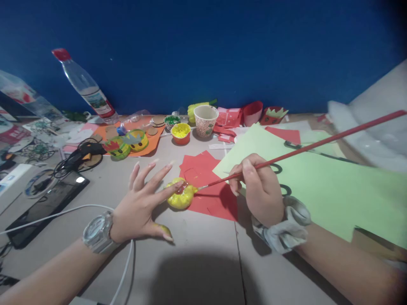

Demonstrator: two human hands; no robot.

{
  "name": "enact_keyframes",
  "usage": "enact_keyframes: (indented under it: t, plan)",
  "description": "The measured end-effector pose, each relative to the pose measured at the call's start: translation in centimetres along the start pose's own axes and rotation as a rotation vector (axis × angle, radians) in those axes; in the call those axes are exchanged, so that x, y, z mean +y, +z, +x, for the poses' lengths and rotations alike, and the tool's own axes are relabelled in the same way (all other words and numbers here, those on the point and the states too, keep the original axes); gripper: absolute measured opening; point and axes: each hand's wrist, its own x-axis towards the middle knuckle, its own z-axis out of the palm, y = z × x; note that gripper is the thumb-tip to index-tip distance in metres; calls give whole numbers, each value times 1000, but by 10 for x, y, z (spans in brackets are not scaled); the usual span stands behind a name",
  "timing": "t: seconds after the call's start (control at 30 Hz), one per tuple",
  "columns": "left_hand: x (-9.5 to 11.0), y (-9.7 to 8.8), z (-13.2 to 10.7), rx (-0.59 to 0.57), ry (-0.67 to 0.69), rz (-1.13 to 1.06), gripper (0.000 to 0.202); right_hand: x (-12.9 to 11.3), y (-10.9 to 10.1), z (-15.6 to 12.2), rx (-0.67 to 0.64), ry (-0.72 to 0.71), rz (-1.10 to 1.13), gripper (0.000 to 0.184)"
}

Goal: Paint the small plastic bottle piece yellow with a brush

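Note:
A lobed piece coated in wet yellow paint, like a small bottle base, lies partly on red paper. My left hand is spread, its index fingertip resting in the piece's unpainted reddish centre; the thumb carries yellow paint. My right hand pinches a long red-handled paintbrush. The brush tip touches the right edge of the yellow piece. Beyond them stand a small cup of yellow paint and a patterned paper cup.
Green paper covers the right side, with black-handled scissors partly under it. A plastic bottle, painted round pieces and a black phone-like slab are at left. A white cable runs beneath my left wrist.

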Motion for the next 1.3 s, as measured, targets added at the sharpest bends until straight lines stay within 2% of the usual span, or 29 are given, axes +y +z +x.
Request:
enact_keyframes:
  t: [0.3,0.57,0.73,0.87,1.0,1.13,1.3]
  plan:
    - [-2,-2,1,28,14,17,94,7,1,-2,-25,-21,123,21]
    - [-1,-3,1,33,27,68,95,4,1,-4,10,-4,219,22]
    - [0,-4,2,39,50,104,97,9,0,-5,-30,-24,119,22]
    - [0,-4,2,31,51,115,99,9,0,-6,-16,-39,182,21]
    - [0,-4,2,24,51,109,101,7,1,-5,-18,-29,60,22]
    - [0,-4,3,35,47,93,98,6,1,-5,9,-53,129,21]
    - [0,-4,3,28,37,79,97,7,0,-4,-18,-45,59,22]
